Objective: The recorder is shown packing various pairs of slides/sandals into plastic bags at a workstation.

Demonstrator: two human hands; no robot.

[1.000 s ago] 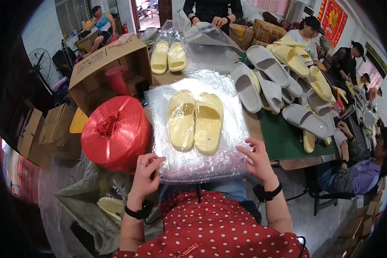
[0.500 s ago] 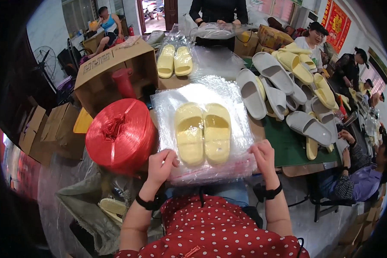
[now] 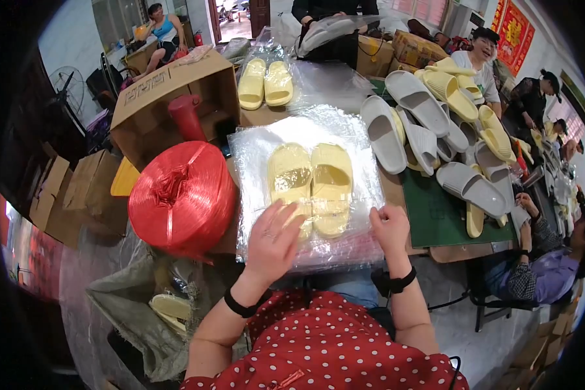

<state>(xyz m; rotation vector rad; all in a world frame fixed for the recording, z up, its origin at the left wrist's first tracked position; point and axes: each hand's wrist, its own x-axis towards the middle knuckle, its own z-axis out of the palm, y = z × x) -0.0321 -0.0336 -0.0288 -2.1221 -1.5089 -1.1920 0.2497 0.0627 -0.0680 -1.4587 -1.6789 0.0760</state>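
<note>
A pair of pale yellow slide slippers (image 3: 332, 185) lies side by side in a clear plastic bag (image 3: 364, 162), on a stack of similar clear bags in front of me. Over the heel of the left slipper is my left hand (image 3: 273, 239), its fingers stretched out and partly covering that slipper. By the right edge of the bag, my right hand (image 3: 391, 231) has its fingers curled together; whether they pinch the plastic cannot be made out.
A big red roll of plastic twine (image 3: 182, 195) stands left, before an open cardboard box (image 3: 169, 91) holding a red object (image 3: 187, 117). Another bagged yellow pair (image 3: 265, 84) lies farther back. Grey slippers (image 3: 383, 133) and yellow ones pile up at right. Other people sit and stand around.
My left hand has let go of the bag's lower left edge and moved up and right over the slippers. My right hand has shifted slightly up. The bagged pair sits a little higher in view.
</note>
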